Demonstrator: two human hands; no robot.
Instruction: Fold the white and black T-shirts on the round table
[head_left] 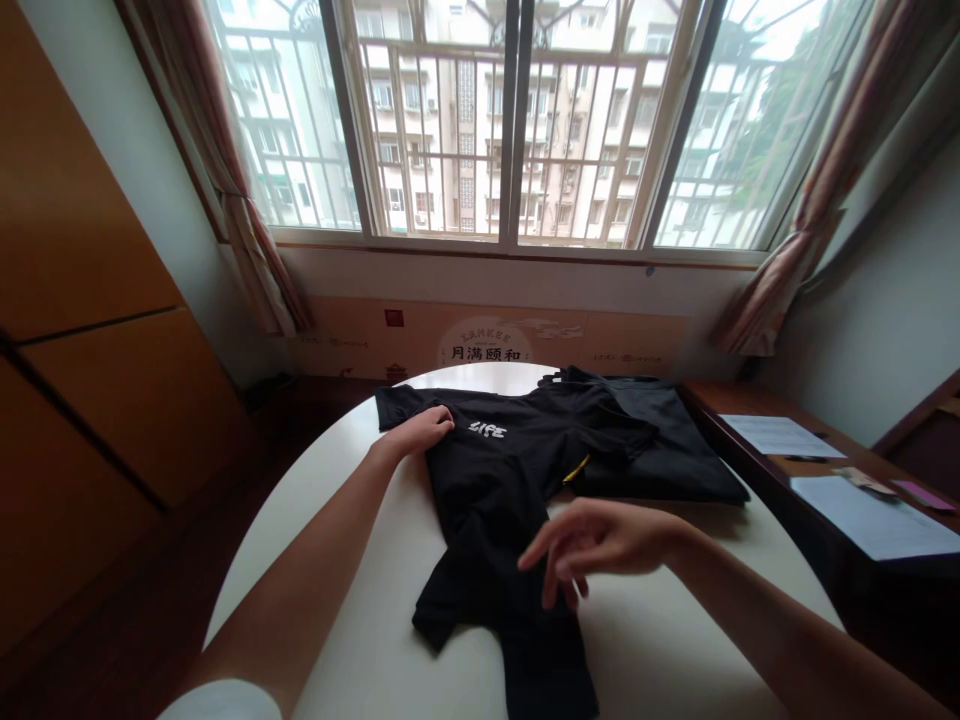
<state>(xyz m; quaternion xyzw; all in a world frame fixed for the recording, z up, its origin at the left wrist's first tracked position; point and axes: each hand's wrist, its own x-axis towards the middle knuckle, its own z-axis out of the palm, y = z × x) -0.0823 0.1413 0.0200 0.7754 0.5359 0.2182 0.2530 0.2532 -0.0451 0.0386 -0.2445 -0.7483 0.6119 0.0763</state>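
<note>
A black shirt [487, 490] is laid in an uneven spread on the white surface [360, 620], stretched from just beyond the left hand [420, 430] down past the fingertips of the right hand [577, 550]. The left hand is placed on the shirt's far left part, its fingers held close together and slightly bent; whether any cloth is pinched under them cannot be told. White lettering [487, 430] is seen just to the right of that hand. The right hand is held loosely open, fingers parted, over the nearer part of the shirt; nothing is gripped by it, and contact with the cloth cannot be made out. Beyond the right hand, a folded dark cloth [686, 460] is partly overlapped by the shirt, and a yellow strip [576, 470] is seen near their meeting edge.

For good handling, the far part is best kept steady under the left hand, while creases nearer the right hand are best smoothed with flat fingers, lightly, so that the folded cloth is not dragged along.
</note>
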